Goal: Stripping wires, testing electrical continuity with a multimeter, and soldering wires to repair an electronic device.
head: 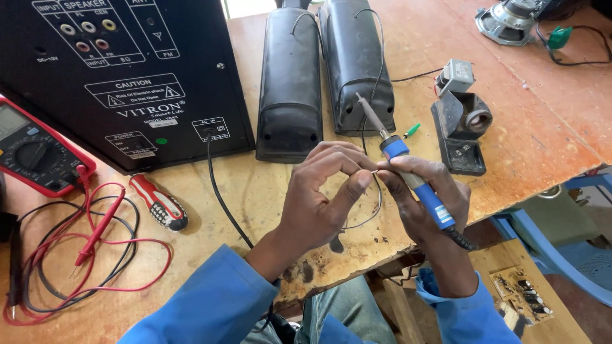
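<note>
- Blue is the handle of the one soldering iron (408, 175); its thin grey metal tip points up and away, toward the speakers.
- The right hand (424, 204) is wrapped around that handle, over the front edge of the wooden surface (548, 121).
- The left hand (322, 200) pinches the end of one thin dark wire (376, 204) between thumb and finger, and the fingertips of both hands meet there.
- The wire bends in a loop under the two hands.
- Two tall black speakers (319, 76) lie side by side behind the hands.
- One big black box (127, 70) with sockets on it sits at the left.
- One red meter (35, 150) lies far left, with red and black leads (89, 248) curled up.
- One red and white screwdriver (159, 204) lies near the leads.
</note>
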